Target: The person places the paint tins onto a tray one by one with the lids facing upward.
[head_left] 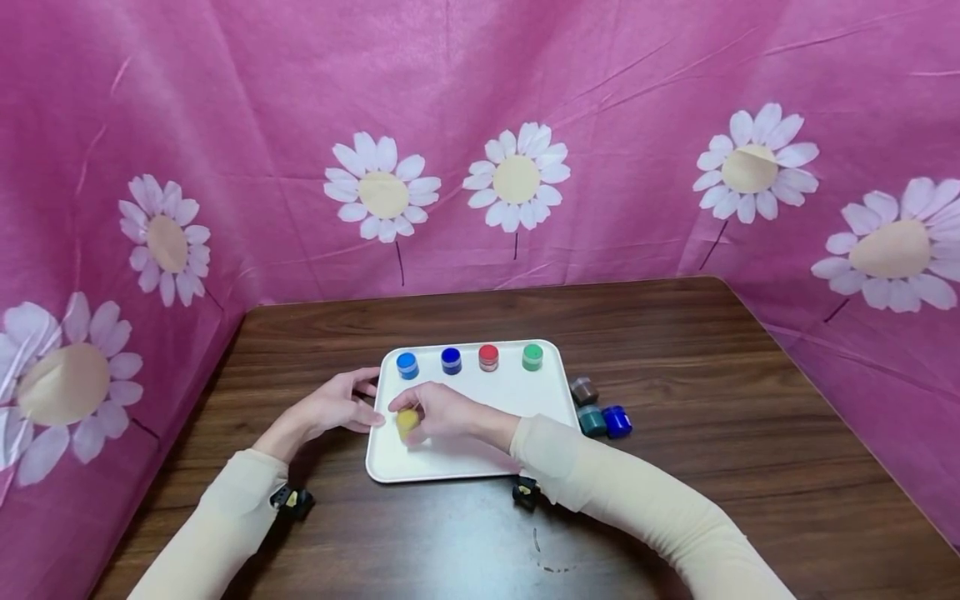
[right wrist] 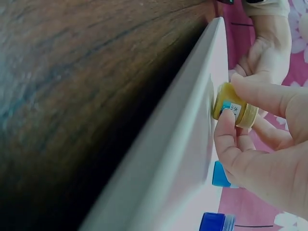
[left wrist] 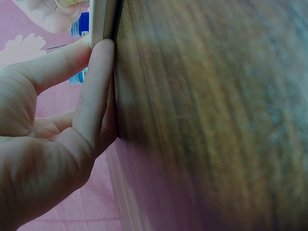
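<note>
My right hand (head_left: 444, 410) grips a small yellow paint jar (head_left: 407, 424) over the left part of a white tray (head_left: 465, 463). In the right wrist view, the thumb and fingers pinch the yellow jar's sides, its base at the tray surface; whether it bears weight there I cannot tell. The tray's left edge lies between the thumb and fingers of my left hand (head_left: 339, 404), which pinch its rim in the left wrist view. Along the tray's far side stand a light blue jar (head_left: 407, 365), a dark blue jar (head_left: 451, 360), a red jar (head_left: 488, 357) and a green jar (head_left: 532, 357).
Just right of the tray, on the brown wooden table (head_left: 712, 433), are a brown jar (head_left: 583, 391), a dark green jar (head_left: 592, 421) and another blue jar (head_left: 617, 422). A pink flowered cloth (head_left: 450, 75) hangs around the table's back and sides.
</note>
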Demonstrator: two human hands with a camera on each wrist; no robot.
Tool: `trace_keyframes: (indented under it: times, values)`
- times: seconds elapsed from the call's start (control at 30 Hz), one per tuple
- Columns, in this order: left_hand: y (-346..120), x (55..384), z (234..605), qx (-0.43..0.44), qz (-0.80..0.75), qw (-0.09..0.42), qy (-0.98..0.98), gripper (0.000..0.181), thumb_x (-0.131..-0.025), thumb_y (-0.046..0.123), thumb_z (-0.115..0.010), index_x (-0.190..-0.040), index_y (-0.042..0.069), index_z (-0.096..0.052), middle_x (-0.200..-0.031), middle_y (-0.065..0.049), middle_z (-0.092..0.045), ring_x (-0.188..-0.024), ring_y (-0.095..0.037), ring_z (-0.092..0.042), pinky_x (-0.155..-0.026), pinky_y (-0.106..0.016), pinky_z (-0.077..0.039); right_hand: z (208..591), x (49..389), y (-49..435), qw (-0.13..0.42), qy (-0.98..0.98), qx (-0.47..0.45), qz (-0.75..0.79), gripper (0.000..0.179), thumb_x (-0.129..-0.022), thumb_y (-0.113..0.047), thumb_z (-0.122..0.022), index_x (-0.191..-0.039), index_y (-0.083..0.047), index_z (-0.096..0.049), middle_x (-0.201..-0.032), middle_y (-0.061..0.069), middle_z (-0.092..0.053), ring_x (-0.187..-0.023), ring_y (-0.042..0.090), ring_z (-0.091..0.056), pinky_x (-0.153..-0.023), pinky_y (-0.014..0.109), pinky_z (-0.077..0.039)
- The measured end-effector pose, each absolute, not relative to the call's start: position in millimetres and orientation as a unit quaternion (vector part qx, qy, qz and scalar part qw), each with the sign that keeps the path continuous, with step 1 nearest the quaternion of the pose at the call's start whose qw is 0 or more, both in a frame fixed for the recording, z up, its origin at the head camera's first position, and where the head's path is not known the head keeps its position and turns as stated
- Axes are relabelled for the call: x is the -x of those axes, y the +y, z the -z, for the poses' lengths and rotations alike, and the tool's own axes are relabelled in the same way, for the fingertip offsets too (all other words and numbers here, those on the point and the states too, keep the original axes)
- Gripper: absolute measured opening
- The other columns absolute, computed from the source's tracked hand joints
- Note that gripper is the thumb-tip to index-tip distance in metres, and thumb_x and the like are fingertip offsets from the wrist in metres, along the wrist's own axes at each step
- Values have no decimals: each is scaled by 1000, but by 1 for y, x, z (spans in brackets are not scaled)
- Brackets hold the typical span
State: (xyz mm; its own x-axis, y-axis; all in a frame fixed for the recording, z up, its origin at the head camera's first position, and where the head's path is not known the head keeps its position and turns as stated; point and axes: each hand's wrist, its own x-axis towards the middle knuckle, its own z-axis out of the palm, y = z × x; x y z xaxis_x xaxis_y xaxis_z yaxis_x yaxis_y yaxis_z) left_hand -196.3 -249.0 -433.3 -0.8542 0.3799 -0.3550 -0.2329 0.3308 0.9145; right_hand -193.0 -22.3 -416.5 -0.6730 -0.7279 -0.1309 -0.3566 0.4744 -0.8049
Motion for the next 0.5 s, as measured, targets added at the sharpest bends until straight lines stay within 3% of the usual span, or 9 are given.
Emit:
trace_keyframes:
  times: [0.5]
  values:
    - [-248,196,431,-50,-576,265,772,93,-84,-11,-74,-157,-8,-16,-127,-29,-43,-87,-23,-69,-78,-43,-62,419,196,-23,266,819,310,403,56,-78,9,-82,-131,3,-63,-114,11,-69,-101,19,-65,-91,20,-52]
